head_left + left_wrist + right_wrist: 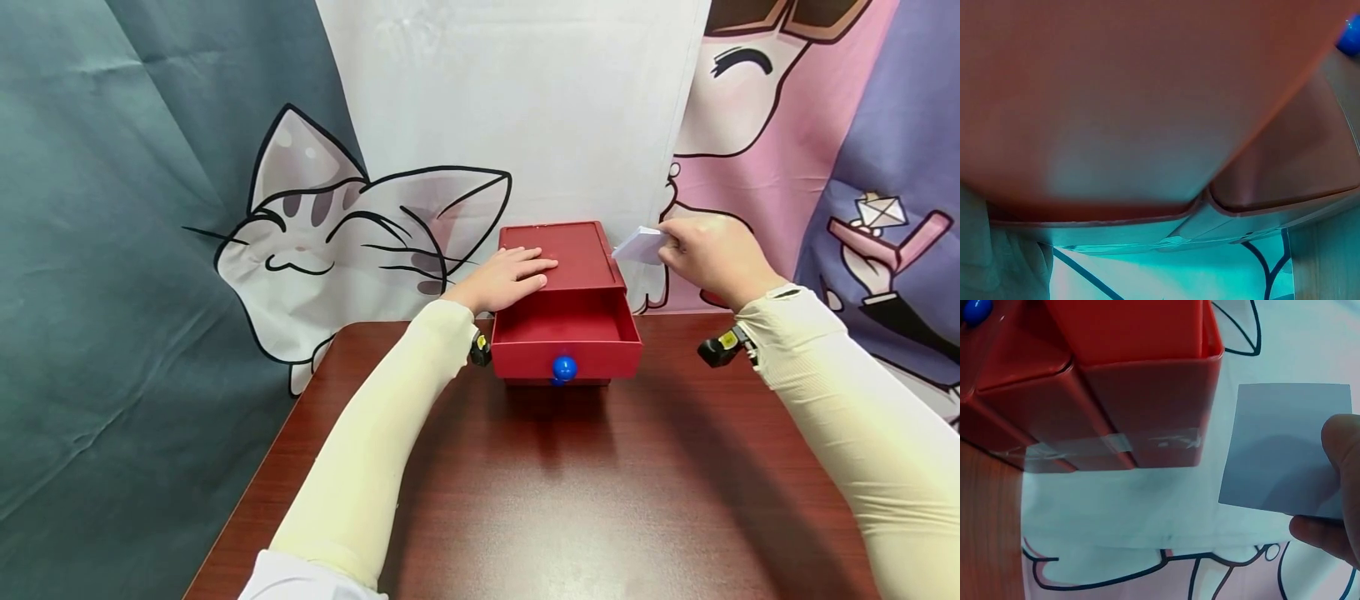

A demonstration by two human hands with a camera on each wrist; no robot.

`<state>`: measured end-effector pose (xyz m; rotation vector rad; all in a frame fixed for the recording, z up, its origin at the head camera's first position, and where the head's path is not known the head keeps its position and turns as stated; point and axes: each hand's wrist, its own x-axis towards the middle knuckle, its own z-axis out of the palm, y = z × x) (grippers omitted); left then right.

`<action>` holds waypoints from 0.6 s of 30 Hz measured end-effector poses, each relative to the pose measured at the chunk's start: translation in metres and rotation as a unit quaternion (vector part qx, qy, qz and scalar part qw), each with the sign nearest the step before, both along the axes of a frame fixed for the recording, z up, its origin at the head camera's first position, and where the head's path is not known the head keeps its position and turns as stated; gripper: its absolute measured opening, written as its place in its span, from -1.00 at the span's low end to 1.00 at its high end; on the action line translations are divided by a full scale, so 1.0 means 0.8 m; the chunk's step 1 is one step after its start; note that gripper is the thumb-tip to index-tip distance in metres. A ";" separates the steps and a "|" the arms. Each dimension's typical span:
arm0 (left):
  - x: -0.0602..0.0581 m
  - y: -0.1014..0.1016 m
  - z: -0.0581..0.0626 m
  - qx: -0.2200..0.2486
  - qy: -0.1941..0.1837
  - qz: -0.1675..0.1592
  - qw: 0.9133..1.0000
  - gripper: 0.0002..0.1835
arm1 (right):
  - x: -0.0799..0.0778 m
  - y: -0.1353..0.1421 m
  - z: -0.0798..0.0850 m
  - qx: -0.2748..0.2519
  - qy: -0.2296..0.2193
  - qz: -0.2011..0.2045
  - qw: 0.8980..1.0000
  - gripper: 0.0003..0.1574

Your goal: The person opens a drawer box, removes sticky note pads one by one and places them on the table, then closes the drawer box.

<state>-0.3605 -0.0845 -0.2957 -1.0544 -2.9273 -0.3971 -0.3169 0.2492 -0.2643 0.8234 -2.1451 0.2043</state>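
Note:
A red drawer unit (558,250) stands at the back of the table, its top drawer (566,358) pulled out toward me. A round blue knob (564,368) sits on that drawer's front, and the part of the drawer's inside that shows is bare. My left hand (504,279) rests flat on the unit's top, fingers spread. To the right of the unit, my right hand (712,254) pinches a small square pad of white paper (1282,444) between thumb and fingers. The pad is held up in the air beside the unit's top right edge.
Lower drawers (1025,384) are stacked beneath, joined by clear tape (1119,442) along the side. A cloth with cartoon cats (300,242) hangs right behind the brown wooden table (525,500). Each wrist carries a small black camera (720,348).

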 end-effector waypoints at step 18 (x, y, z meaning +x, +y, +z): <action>-0.003 -0.001 -0.002 -0.001 0.006 -0.003 1.000 -0.42 | -0.012 0.016 -0.032 0.025 -0.052 -0.035 0.998 -0.90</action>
